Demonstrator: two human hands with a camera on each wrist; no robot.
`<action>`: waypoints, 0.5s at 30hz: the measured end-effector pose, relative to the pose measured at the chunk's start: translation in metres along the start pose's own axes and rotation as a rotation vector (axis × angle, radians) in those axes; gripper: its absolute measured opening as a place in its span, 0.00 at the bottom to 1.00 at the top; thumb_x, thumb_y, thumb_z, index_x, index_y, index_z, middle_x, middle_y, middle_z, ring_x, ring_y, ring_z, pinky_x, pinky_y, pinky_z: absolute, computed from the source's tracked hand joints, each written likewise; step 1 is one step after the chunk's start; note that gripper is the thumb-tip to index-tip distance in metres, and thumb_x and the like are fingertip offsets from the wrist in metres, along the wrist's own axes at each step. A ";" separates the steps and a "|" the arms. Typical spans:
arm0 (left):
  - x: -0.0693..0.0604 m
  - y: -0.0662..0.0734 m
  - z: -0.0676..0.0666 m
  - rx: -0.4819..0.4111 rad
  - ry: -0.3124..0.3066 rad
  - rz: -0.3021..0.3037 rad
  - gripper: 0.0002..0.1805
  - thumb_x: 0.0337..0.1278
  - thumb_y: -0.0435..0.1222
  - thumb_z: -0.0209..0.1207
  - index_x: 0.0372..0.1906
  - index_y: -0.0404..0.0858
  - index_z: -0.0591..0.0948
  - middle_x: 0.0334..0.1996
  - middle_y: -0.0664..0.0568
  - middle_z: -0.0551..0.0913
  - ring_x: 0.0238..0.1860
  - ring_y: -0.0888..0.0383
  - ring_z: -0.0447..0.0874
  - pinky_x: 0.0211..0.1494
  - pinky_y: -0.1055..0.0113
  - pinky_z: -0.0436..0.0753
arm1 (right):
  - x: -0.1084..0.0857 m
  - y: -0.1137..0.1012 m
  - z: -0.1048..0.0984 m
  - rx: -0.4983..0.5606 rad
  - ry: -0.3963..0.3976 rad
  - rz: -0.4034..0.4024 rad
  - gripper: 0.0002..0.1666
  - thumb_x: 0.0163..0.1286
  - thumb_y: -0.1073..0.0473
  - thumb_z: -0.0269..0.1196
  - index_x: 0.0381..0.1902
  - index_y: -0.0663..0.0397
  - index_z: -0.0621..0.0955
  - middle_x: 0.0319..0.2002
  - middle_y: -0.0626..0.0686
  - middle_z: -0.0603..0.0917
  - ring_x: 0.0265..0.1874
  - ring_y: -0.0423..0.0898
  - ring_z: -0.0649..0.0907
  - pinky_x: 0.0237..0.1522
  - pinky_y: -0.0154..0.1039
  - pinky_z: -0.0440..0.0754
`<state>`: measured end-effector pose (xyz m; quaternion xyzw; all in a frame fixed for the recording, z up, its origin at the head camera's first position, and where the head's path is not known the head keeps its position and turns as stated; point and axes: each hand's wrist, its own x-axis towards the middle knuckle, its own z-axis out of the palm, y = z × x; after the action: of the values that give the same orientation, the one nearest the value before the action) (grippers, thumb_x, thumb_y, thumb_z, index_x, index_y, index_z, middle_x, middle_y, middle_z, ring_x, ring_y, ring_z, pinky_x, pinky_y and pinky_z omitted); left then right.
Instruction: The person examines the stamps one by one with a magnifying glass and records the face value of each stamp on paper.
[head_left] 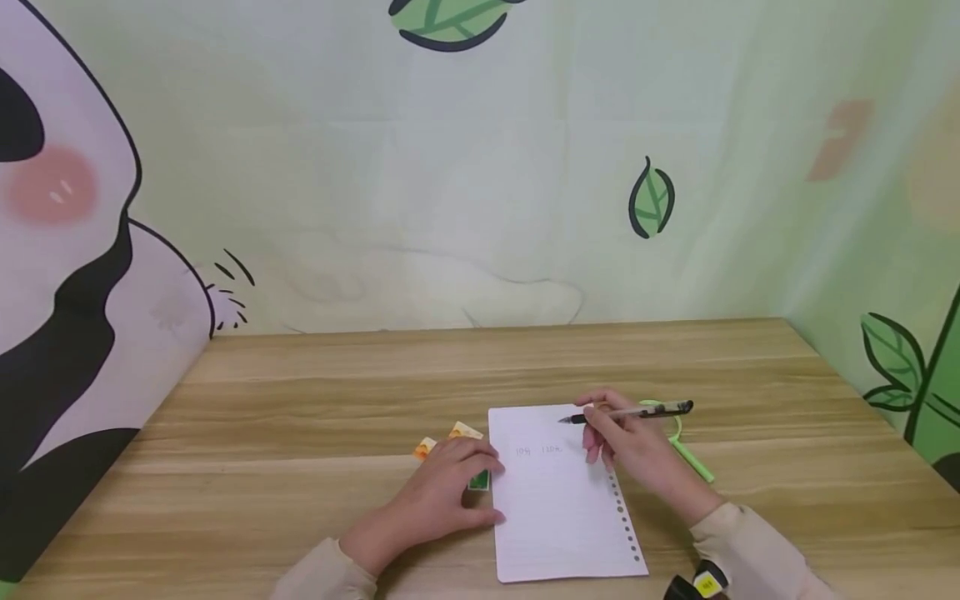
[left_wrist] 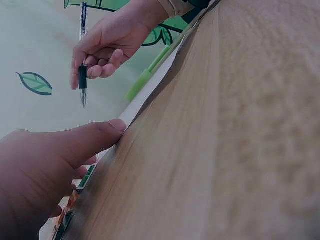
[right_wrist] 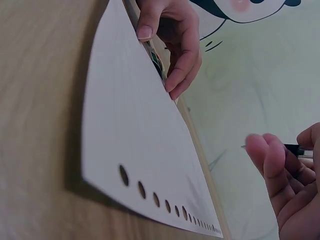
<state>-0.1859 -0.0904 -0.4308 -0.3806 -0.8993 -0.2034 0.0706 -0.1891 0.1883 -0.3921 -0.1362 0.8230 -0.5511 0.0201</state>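
A lined sheet of paper (head_left: 562,517) with punched holes along its right edge lies on the table, a short line of faint handwriting near its top. My left hand (head_left: 442,492) rests at its left edge, with thumb and fingertips touching the margin. Above the upper right part, my right hand (head_left: 637,450) holds a pen (head_left: 651,411) with a clear barrel and black grip. The bare pen tip points left; in the left wrist view the pen (left_wrist: 83,55) hangs tip down, apart from the sheet. Small colourful cards (head_left: 467,430) lie partly hidden by the left hand.
Beyond the right hand lies a light-green thing with a round rim and a handle (head_left: 693,461), like a magnifying glass, partly covered. The wooden table (head_left: 300,400) meets a printed backdrop (head_left: 480,167) with leaves and a panda. A black device (head_left: 697,583) sits by the right sleeve.
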 end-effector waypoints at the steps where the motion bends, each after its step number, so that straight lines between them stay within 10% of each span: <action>1: 0.000 0.000 0.000 0.000 0.001 0.001 0.24 0.45 0.52 0.70 0.47 0.43 0.81 0.52 0.55 0.79 0.58 0.56 0.73 0.67 0.55 0.68 | 0.000 0.000 0.000 0.011 -0.001 0.000 0.17 0.76 0.57 0.49 0.53 0.65 0.72 0.28 0.57 0.79 0.21 0.43 0.80 0.19 0.35 0.79; 15: 0.000 -0.001 0.001 -0.008 0.002 -0.007 0.25 0.44 0.52 0.70 0.47 0.44 0.81 0.52 0.54 0.79 0.59 0.55 0.73 0.68 0.55 0.68 | 0.002 0.012 0.004 0.131 -0.068 0.028 0.19 0.76 0.59 0.46 0.54 0.71 0.72 0.45 0.71 0.82 0.33 0.41 0.87 0.26 0.42 0.85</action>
<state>-0.1864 -0.0901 -0.4322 -0.3773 -0.8999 -0.2075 0.0694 -0.1930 0.1883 -0.4049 -0.1418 0.7858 -0.5985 0.0643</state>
